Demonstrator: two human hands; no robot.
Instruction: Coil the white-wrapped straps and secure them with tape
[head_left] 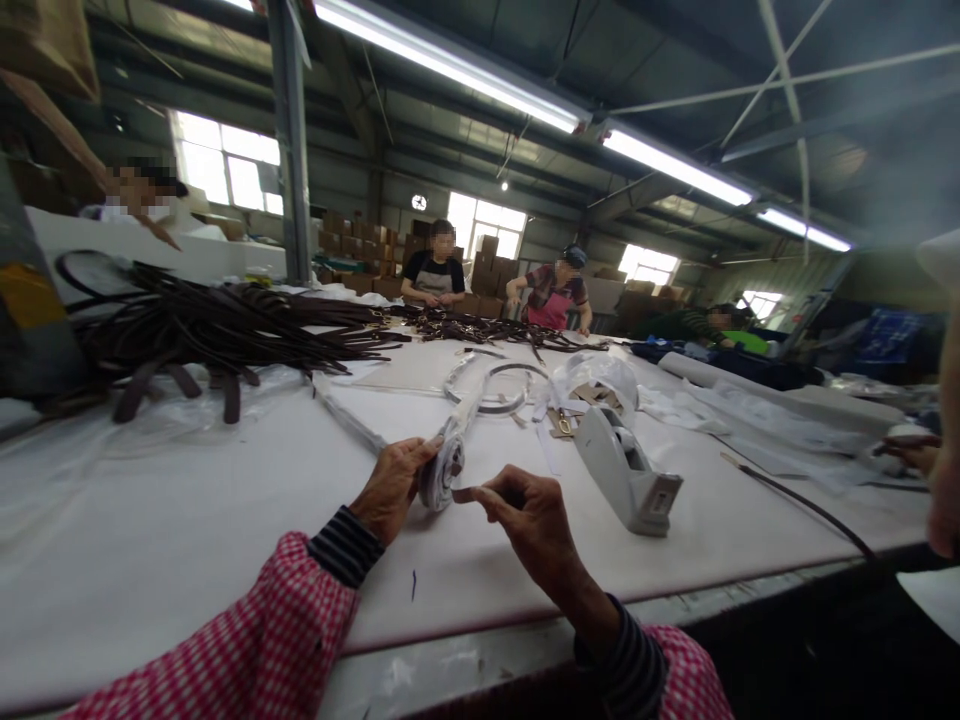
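In my left hand (391,487) is a rolled-up belt (441,478) in whitish plastic wrap, held upright on its edge just above the table, thumb on top. From it, a wrapped length (466,405) runs away across the table. My right hand (529,515) is closed in a pinch on a short, dark strip end (465,494) at the right side of the roll. Whether this strip is part of the belt I cannot tell. A grey tape dispenser (626,475) stands to the right of my right hand.
A pile of dark brown belts (225,320) covers the table's far left. Beyond the roll lie a looped belt (517,375), a clear plastic bag (600,375) and a gold buckle (564,425). Several people work around the white table (187,530); one person's hand (911,450) is at the right.
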